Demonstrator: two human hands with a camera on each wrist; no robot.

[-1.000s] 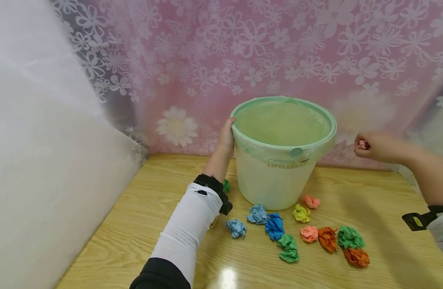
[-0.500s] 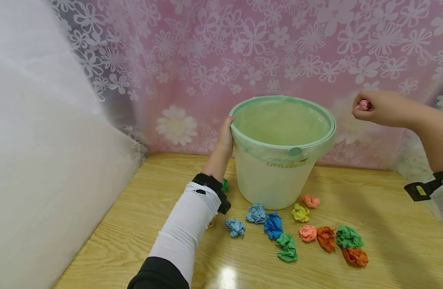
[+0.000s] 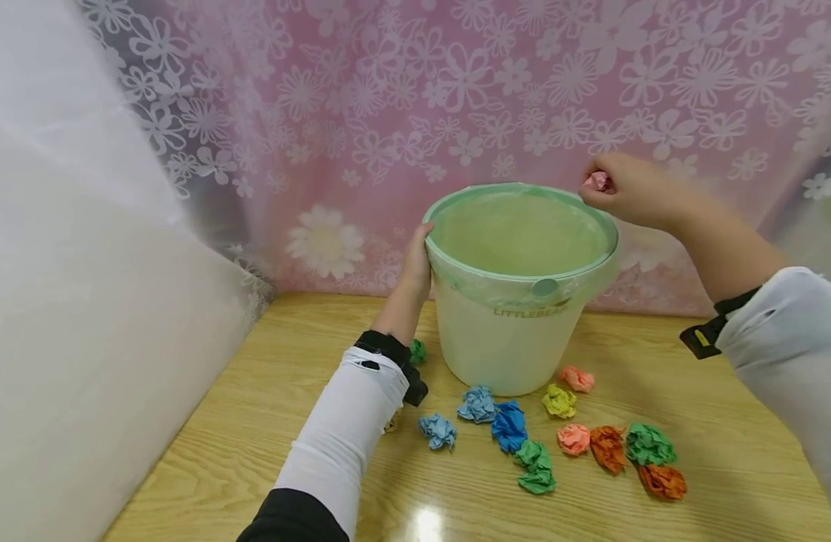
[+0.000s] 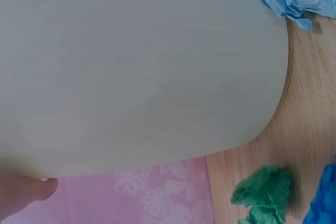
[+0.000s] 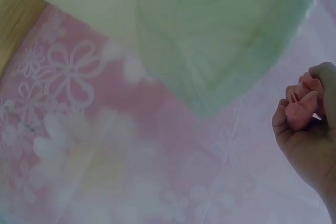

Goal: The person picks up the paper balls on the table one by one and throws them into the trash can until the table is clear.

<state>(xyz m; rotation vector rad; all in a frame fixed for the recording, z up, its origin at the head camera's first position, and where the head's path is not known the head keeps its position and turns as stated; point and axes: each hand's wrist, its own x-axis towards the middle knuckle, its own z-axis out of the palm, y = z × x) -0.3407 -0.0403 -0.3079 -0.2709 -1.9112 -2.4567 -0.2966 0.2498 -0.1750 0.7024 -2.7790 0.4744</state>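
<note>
A pale trash can (image 3: 503, 342) with a green rim and a thin green bag liner stands upright on the table. My left hand (image 3: 414, 269) grips its left side, thumb at the rim; the other fingers are mostly hidden behind the can. Curled around a crumpled pink paper ball (image 3: 598, 181), my right hand (image 3: 634, 190) is raised at the can's right rim, overlapping it in the head view. Part of the pink ball (image 5: 303, 103) pokes out between the fingers in the right wrist view. In the left wrist view, the can's wall (image 4: 136, 72) fills most of the picture.
Several crumpled paper balls lie in front of the can, among them a dark blue one (image 3: 509, 427), a yellow one (image 3: 559, 401) and an orange-red one (image 3: 662, 482). A green ball (image 3: 418, 351) sits left of the can. A pink flowered curtain (image 3: 361, 150) hangs behind the wooden table (image 3: 239, 421).
My right hand has risen with the pink paper ball, then moved left from beside the trash can to its right rim. My left hand stays on the can.
</note>
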